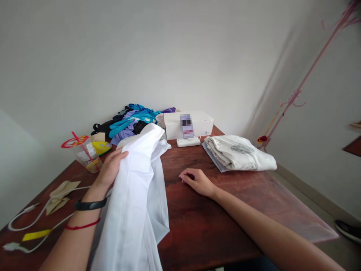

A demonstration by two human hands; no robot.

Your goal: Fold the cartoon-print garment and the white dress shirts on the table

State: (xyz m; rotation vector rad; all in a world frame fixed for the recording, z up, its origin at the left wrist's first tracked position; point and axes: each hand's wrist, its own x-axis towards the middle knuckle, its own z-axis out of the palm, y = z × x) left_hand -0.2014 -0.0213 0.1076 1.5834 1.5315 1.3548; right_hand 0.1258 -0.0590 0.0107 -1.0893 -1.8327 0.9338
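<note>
My left hand (110, 168) grips the upper edge of a white garment (135, 203) that hangs from it over the wooden table (197, 226) and off its near edge. A black band and a red string sit on that wrist. My right hand (197, 181) rests on the table to the right of the garment, fingers curled loosely under, holding nothing.
A folded white cloth (239, 152) lies at the far right. A white box (188, 124) and a small white device (188, 142) stand at the back. A heap of blue, purple and black clothes (132, 120) lies behind the garment. A plastic cup (87, 154), brown paper (60, 194) and white cables (34, 222) sit on the left.
</note>
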